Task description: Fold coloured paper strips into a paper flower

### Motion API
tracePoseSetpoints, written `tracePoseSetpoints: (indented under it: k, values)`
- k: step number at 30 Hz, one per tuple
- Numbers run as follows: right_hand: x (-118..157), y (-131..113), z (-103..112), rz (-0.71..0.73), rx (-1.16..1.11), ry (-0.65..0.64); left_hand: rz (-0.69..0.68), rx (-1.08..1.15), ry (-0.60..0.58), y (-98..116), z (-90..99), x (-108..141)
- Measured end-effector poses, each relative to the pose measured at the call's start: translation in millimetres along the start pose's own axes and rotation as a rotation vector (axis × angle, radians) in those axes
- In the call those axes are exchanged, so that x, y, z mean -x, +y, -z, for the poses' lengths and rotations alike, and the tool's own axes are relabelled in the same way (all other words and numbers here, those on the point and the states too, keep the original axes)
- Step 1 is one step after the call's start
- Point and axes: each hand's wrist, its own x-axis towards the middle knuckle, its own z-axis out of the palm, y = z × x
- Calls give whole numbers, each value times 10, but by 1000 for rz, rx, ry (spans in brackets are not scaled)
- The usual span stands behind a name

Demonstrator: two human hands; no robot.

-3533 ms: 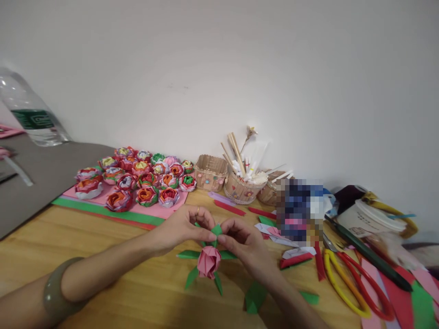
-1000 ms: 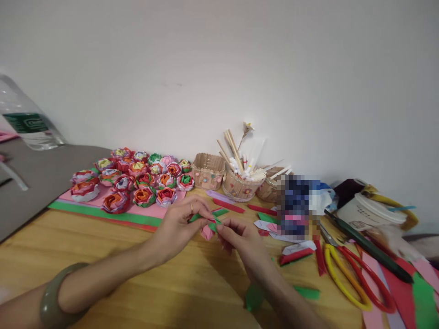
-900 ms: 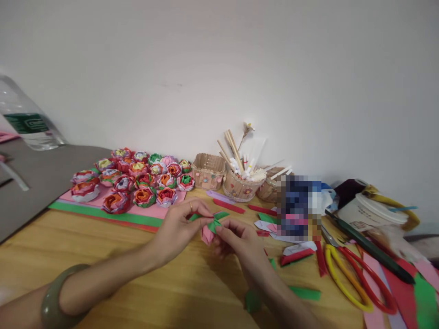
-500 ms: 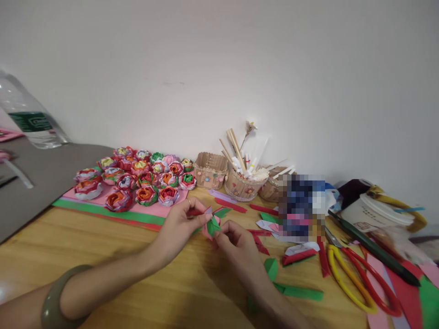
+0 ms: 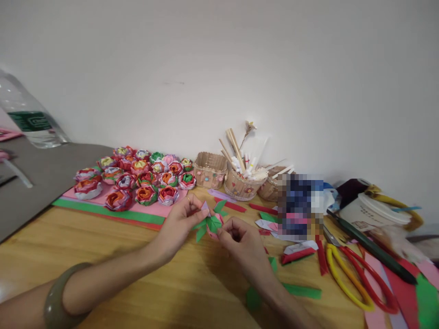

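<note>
A small folded-paper flower [image 5: 214, 224], green in the middle with pink, lilac and green points around it, is held just above the wooden table. My left hand [image 5: 183, 218] pinches its left side between thumb and fingers. At the flower's right edge, my right hand [image 5: 242, 242] is closed, thumb against index finger, on the pink and green paper. Beyond my left hand, rows of finished paper flowers [image 5: 147, 194] in many colours sit on stacked pink, green and red sheets. Green paper strips [image 5: 302, 290] lie by my right wrist.
Yellow and red handled scissors [image 5: 348, 274] lie at the right among coloured paper pieces [image 5: 404, 288]. Small baskets [image 5: 210, 171] stand along the wall, one holding sticks [image 5: 236, 146]. A white lidded tub [image 5: 373, 212] is at far right, a water bottle [image 5: 30, 121] at far left.
The flower has turned between my hands, so green points now stick out at its lower left and top. My right hand has shifted slightly right along its edge.
</note>
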Motion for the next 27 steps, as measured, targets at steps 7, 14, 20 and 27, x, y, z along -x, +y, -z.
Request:
tracePoseSetpoints:
  k: [7, 14, 20, 27]
  values:
    - [-81, 10, 132, 214, -12, 288, 31, 18, -5, -37, 28, 16]
    - [-54, 50, 92, 315, 67, 184, 40, -86, -86, 22, -33, -3]
    - [-12, 33, 85, 557, 153, 217, 21, -103, -96, 33, -53, 29]
    - [9, 39, 121, 738, 232, 191, -218, -235, -108, 80, -52, 87]
